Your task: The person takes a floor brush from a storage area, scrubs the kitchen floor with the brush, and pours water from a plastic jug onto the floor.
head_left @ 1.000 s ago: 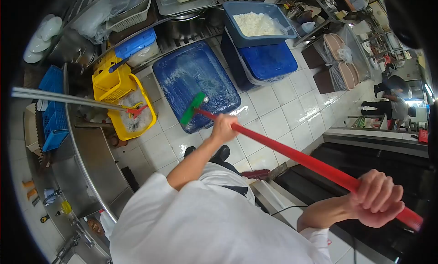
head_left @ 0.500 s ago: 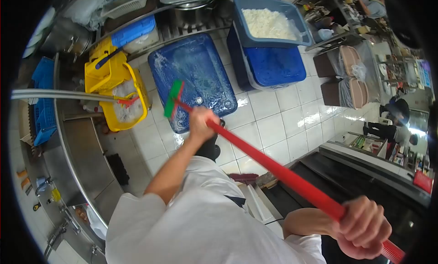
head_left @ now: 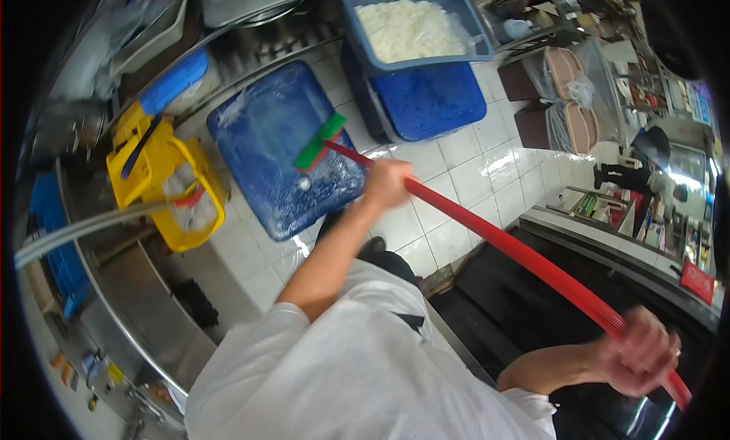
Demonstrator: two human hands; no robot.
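The left hand point(head_left: 388, 183) and right hand point(head_left: 642, 352) both wrap around a long red handle point(head_left: 498, 238), its green brush head point(head_left: 319, 144) at the right edge of the wet blue lid point(head_left: 262, 128)

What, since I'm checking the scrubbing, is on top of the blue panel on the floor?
Whitish streaks and a pale round fitting show on the wet blue panel, with the green brush head over it. The patch behind that head is covered.
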